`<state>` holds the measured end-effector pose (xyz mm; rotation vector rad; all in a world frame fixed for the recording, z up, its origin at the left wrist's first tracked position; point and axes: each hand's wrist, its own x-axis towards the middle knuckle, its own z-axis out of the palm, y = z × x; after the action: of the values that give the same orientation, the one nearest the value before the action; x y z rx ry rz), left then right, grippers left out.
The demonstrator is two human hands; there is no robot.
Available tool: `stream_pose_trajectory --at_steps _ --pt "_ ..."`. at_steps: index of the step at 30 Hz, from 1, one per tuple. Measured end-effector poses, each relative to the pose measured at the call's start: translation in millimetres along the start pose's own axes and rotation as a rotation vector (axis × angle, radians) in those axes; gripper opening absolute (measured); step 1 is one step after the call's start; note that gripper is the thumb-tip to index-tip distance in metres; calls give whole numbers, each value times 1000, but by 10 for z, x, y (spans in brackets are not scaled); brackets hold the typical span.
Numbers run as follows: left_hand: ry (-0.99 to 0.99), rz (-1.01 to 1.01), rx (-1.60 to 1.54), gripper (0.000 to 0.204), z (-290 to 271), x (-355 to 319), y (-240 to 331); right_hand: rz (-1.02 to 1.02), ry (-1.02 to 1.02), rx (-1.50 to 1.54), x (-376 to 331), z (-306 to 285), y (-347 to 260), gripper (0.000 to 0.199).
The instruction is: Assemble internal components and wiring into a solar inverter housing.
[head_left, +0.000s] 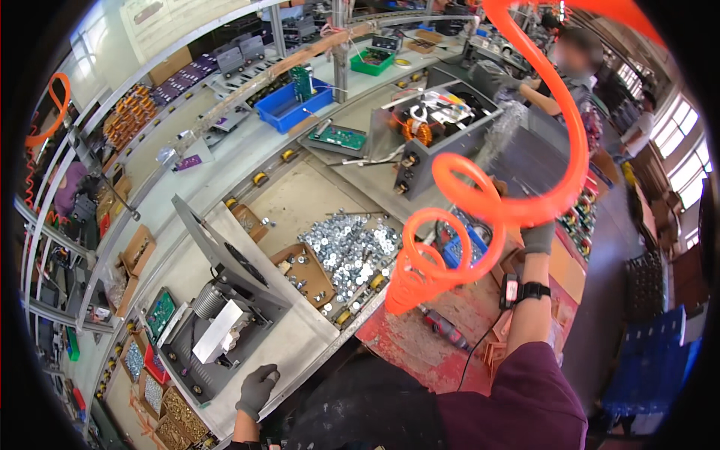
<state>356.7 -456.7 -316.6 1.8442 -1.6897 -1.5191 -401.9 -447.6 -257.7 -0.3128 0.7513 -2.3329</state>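
My left hand (pixel 257 389), in a dark grey glove, is by the front edge of a pale metal board (pixel 296 343). Its fingers are loosely curled, and nothing shows in them. On that board sits an open grey metal housing (pixel 191 361) with a coil, a white block and a raised fan panel (pixel 229 251). Stretched out to the far right is my right hand (pixel 537 238), gloved too, near some cardboard boxes. An orange coiled hose (pixel 480 279) crosses in front of it and hides its fingers. A red and grey power tool (pixel 444 328) lies on the worn red surface below the hose.
Loose bolts and washers (pixel 352 251) are heaped mid-bench beside a cardboard tray (pixel 313 279). Fastener boxes (pixel 180 412) stand lower left. Farther off are a blue bin (pixel 281 112), a circuit board (pixel 339 136) and another open housing (pixel 442 154). A co-worker (pixel 577 82) stands far right.
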Motion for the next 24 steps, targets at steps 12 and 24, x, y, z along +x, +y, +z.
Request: stream_pose_trajectory --at_steps 12,24 --pt "-16 159 131 40 -452 -178 -72 107 -681 -49 -2998 2335 909 32" --pt "144 20 -163 35 -1426 -748 -1220 582 -1351 -752 -5015 4072 4494 25"
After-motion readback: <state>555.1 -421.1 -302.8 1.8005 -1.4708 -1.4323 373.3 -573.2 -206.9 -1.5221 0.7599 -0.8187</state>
